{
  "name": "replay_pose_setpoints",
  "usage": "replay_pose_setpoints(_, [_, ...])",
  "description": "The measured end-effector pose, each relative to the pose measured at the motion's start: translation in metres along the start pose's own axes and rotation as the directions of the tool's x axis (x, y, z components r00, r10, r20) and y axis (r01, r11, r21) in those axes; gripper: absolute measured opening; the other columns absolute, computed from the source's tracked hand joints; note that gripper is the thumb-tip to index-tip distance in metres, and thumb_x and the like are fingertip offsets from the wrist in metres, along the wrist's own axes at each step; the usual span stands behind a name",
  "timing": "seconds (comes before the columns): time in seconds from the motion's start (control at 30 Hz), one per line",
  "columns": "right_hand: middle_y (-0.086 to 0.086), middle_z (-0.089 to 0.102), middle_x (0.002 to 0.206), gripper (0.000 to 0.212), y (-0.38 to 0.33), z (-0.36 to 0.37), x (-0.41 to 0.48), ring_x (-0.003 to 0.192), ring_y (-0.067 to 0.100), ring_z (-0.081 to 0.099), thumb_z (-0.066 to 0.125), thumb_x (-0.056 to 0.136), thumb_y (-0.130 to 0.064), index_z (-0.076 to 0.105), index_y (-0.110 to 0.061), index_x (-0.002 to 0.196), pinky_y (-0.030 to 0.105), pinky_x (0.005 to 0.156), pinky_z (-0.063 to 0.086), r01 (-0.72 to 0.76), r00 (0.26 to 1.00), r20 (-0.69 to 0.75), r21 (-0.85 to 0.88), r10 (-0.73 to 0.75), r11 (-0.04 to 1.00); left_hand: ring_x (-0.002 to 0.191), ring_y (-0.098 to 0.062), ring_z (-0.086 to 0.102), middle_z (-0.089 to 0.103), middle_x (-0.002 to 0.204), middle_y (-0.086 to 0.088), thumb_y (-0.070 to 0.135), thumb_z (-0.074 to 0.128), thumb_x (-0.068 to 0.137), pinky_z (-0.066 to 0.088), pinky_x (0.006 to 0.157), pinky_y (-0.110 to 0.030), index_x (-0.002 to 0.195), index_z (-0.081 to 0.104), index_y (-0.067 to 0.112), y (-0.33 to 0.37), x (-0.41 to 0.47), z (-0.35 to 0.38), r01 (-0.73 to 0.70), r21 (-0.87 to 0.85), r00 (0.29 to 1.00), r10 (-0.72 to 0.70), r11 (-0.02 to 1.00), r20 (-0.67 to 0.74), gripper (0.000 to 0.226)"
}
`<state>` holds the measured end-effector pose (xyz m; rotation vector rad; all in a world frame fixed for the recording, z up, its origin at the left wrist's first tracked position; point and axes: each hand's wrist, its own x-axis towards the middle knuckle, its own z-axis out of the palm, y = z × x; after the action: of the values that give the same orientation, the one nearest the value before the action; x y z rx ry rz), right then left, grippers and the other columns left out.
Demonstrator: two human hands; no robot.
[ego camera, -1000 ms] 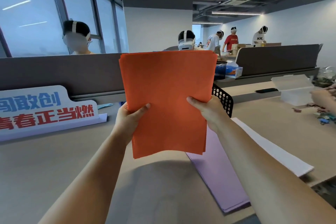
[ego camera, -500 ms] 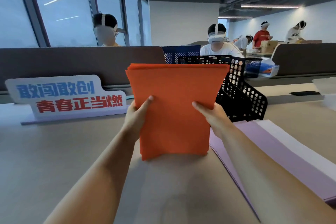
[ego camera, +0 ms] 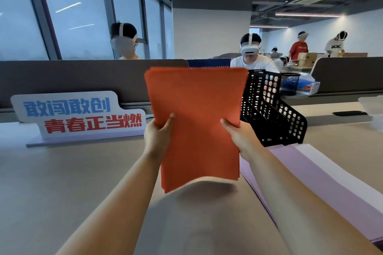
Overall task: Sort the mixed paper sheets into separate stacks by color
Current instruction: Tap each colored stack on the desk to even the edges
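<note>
The orange sheets (ego camera: 199, 122) are being gripped upright over the desk (ego camera: 83, 182), with the left hand (ego camera: 158, 136) and right hand (ego camera: 240, 136) clamping opposite edges. They are likely being squared for stacking.

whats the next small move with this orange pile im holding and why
Probably lay the orange stack flat on the table just left of the purple stack. The left hand and right hand hold it upright by its sides, it looks all one colour, and the white stack already lies flat beyond the purple one.
</note>
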<state>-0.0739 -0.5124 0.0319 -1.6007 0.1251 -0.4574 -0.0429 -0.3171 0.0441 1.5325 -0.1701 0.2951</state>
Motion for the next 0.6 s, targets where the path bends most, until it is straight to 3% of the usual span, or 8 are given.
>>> replay_pose_setpoints(0.07, [0.027,0.065,0.105,0.020,-0.001,0.003,0.002,0.097,0.042,0.063,0.062,0.089,-0.034,0.066,-0.015,0.086,0.052,0.090,0.051,0.021,1.000,-0.005,-0.034,-0.021,0.999,0.082,-0.027,0.066,0.067,0.083,-0.002,0.039,0.055,0.091,0.054,0.076,-0.041,0.078,0.058,0.026,0.004,-0.005,0.004,-0.045,0.010,0.998,0.045,0.999,0.037,0.018])
replay_pose_setpoints(0.17, [0.010,0.063,0.083,0.015,0.000,0.002,-0.001,0.077,0.024,0.058,0.060,0.091,-0.029,0.063,-0.022,0.078,0.037,0.076,0.047,0.061,0.998,-0.014,-0.028,-0.062,0.998,0.077,-0.024,0.065,0.067,0.081,-0.002,0.033,0.056,0.091,0.055,0.074,-0.039,0.079,0.058,0.026,0.007,-0.011,0.004,-0.109,-0.016,0.992,0.110,0.994,0.054,0.014])
replay_pose_setpoints(0.27, [0.000,0.070,0.094,0.005,0.008,0.000,-0.006,0.093,0.020,0.066,0.069,0.083,-0.028,0.066,-0.024,0.086,0.036,0.087,0.050,0.056,0.997,0.044,0.010,-0.057,0.998,0.081,-0.016,0.068,0.069,0.088,0.002,0.025,0.063,0.087,0.056,0.072,-0.029,0.089,0.061,0.026,-0.001,-0.014,0.000,-0.023,-0.186,0.993,0.044,0.982,0.109,0.003])
replay_pose_setpoints(0.37, [0.001,0.072,0.093,0.012,0.018,-0.005,-0.012,0.090,0.019,0.068,0.074,0.078,-0.024,0.068,-0.020,0.088,0.035,0.084,0.053,0.010,0.999,0.045,0.068,-0.013,0.998,0.079,-0.013,0.070,0.072,0.089,0.002,0.022,0.064,0.086,0.058,0.067,-0.025,0.095,0.063,0.023,-0.011,-0.016,-0.006,0.068,-0.258,0.986,-0.025,0.964,0.164,0.009])
replay_pose_setpoints(0.5, [-0.001,0.071,0.090,0.010,0.032,-0.004,-0.018,0.082,0.012,0.068,0.071,0.080,-0.025,0.066,-0.021,0.089,0.027,0.072,0.052,-0.032,0.999,0.039,0.126,0.027,0.992,0.088,-0.012,0.068,0.071,0.098,0.002,0.041,0.056,0.089,0.056,0.067,-0.024,0.098,0.062,0.027,-0.021,-0.017,-0.007,0.131,-0.205,0.978,-0.093,0.970,0.185,0.018])
replay_pose_setpoints(0.6, [-0.002,0.071,0.097,0.020,0.037,0.000,-0.020,0.093,0.014,0.067,0.071,0.079,-0.031,0.065,-0.022,0.096,0.032,0.083,0.052,-0.049,0.998,0.040,0.139,0.044,0.989,0.099,-0.019,0.066,0.070,0.108,-0.002,0.070,0.049,0.075,0.054,0.081,-0.034,0.107,0.064,0.027,-0.022,-0.014,-0.005,0.189,-0.203,0.971,-0.152,0.961,0.187,0.056])
